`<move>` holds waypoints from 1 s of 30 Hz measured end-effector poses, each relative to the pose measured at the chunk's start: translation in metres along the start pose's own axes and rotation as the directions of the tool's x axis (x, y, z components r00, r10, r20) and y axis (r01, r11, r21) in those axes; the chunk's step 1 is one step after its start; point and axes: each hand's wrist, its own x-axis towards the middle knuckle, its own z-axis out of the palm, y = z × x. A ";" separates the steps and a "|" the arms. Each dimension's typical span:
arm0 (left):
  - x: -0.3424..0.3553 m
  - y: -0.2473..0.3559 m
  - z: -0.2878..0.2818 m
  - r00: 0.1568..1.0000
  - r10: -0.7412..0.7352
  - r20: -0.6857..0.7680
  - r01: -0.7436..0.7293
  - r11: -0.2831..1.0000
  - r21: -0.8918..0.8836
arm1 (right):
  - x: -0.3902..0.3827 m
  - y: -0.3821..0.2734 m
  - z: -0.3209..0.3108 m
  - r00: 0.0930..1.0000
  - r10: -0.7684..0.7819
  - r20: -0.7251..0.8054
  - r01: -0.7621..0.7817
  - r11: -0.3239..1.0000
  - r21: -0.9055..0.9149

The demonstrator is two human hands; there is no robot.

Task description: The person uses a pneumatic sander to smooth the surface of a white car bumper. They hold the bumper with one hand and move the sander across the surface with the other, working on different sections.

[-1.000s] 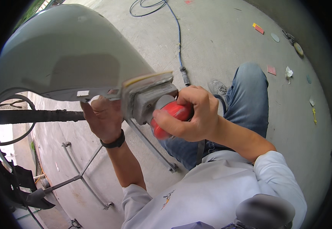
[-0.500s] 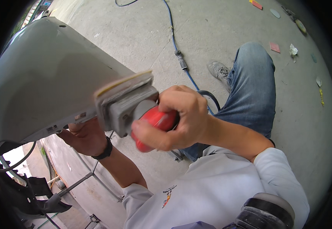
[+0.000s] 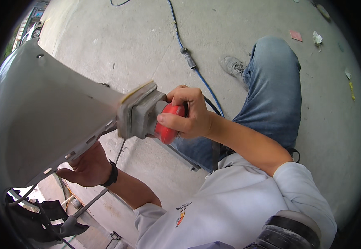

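A curved grey panel (image 3: 50, 106) with a small hole and slots along its lower edge fills the left of the view. My left hand (image 3: 87, 166), with a black band at the wrist, holds that lower edge from underneath; some fingers are hidden behind it. My right hand (image 3: 191, 114) is closed round the red grip of a grey square-headed sander (image 3: 137, 114). The sander's yellow-edged pad faces left against the panel's right end; whether it touches cannot be made out.
A blue hose (image 3: 205, 83) with a coupling crosses the concrete floor (image 3: 126, 45). My bent knee (image 3: 274, 62) is at the right, with scraps (image 3: 295, 35) beyond it. Metal stand bars (image 3: 91, 201) and black plastic parts (image 3: 52, 216) lie lower left. A car (image 3: 33, 31) shows far off.
The panel has tilted, its far end now lower and further left. My left hand has moved down and left with it. My right hand and the sander have risen slightly.
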 end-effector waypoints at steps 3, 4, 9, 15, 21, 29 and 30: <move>0.001 0.000 0.007 0.999 0.010 -0.038 -0.009 1.000 0.022 | -0.018 0.015 -0.001 0.997 0.038 0.062 -0.038 0.999 0.014; 0.000 0.000 0.009 1.000 0.017 -0.017 -0.016 0.999 0.034 | -0.022 0.018 -0.001 0.996 0.079 0.049 -0.080 0.997 0.020; -0.004 0.001 0.012 0.993 0.024 -0.113 -0.029 0.999 -0.045 | -0.033 0.022 -0.009 0.968 0.233 0.089 -0.236 0.972 0.017; -0.011 -0.004 0.008 0.992 0.116 -0.056 -0.107 0.983 0.152 | -0.016 0.025 -0.031 0.937 0.349 -0.021 -0.349 0.936 -0.039; -0.024 -0.023 0.024 0.968 0.200 -0.150 -0.108 0.876 0.470 | 0.032 -0.014 -0.026 0.960 0.278 0.043 -0.281 0.944 0.175; -0.019 -0.033 0.027 0.927 0.312 -0.208 -0.130 0.788 0.602 | 0.017 0.001 -0.005 0.940 0.335 -0.055 -0.319 0.927 0.196; -0.018 -0.035 0.027 0.916 0.334 -0.222 -0.122 0.760 0.639 | 0.014 0.005 -0.006 0.916 0.399 -0.030 -0.385 0.900 0.206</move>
